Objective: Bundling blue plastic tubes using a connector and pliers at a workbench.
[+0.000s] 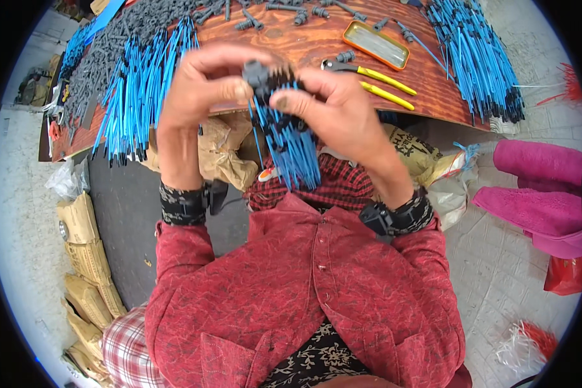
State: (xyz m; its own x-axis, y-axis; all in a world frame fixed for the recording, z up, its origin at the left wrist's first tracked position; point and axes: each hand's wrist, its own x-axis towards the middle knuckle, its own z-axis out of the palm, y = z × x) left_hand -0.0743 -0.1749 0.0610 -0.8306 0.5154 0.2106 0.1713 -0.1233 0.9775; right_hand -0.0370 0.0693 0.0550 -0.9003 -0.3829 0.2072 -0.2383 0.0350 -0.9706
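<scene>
Over the near edge of the table, my left hand pinches a grey plastic fitting between thumb and fingers. My right hand is closed around the upper end of a bundle of thin blue tubes with dark ends. The tubes hang down in front of my red jacket, tilted a little. Fitting and bundle meet between my two thumbs; the exact joint is hidden by the fingers.
Yellow-handled pliers and an orange-rimmed tray lie right of my hands on the wooden table. More blue tubes lie left and right. Grey fittings are heaped at the back left.
</scene>
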